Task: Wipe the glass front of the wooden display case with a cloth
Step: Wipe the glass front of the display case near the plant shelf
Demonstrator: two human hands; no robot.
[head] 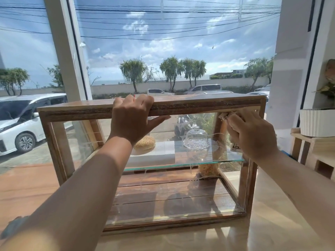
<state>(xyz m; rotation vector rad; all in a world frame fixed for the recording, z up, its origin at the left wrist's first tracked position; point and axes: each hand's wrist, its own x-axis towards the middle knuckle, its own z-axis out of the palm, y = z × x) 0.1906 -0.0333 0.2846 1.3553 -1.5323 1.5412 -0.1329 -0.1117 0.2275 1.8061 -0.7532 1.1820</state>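
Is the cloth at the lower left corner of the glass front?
No, the right hand holds the cloth at the glass front's upper right corner.

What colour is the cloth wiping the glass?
Creamy white cloth, seen best in the head view.

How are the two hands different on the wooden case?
The left hand grips the display case's top edge, fingers curled over it; the right hand holds a cloth against the glass front. The left hand sits near the middle of the case; the right hand is at the upper right corner. Both are bare, up near the top.
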